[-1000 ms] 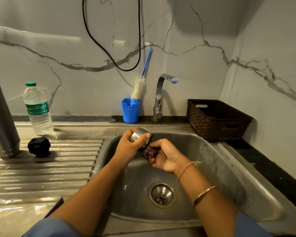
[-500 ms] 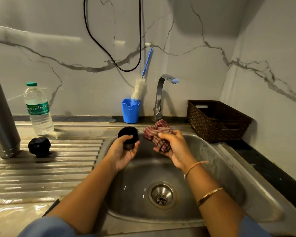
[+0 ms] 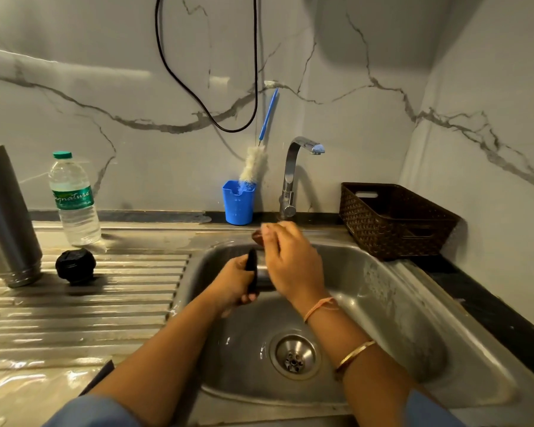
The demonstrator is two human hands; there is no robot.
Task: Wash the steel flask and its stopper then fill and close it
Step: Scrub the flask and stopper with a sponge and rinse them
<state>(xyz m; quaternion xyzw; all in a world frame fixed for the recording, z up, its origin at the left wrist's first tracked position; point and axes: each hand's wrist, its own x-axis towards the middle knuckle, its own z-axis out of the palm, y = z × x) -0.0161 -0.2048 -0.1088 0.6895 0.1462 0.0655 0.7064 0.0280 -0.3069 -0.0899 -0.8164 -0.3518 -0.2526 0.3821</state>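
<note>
The tall steel flask (image 3: 10, 217) stands upright on the ribbed drainboard at far left, and its black stopper (image 3: 75, 266) lies beside it. My left hand (image 3: 233, 288) grips the flask's steel cap (image 3: 253, 272), black-lined and turned on its side, over the sink basin (image 3: 383, 303). Just above the cap, my right hand (image 3: 293, 263) reaches to the back rim of the sink. Its blurred fingertips are at a reddish checked cloth (image 3: 257, 237) on that rim. Whether they still grip the cloth is unclear.
A plastic water bottle (image 3: 74, 198) stands behind the stopper. A blue cup (image 3: 239, 201) with a bottle brush (image 3: 255, 164) sits left of the tap (image 3: 293, 177), which is not running. A brown woven basket (image 3: 395, 220) stands at the back right. The drain (image 3: 295, 354) is below my hands.
My right hand pulled the cloth out of the cap and carried it up to the sink's back rim. My left hand turned the cap from mouth-up onto its side.
</note>
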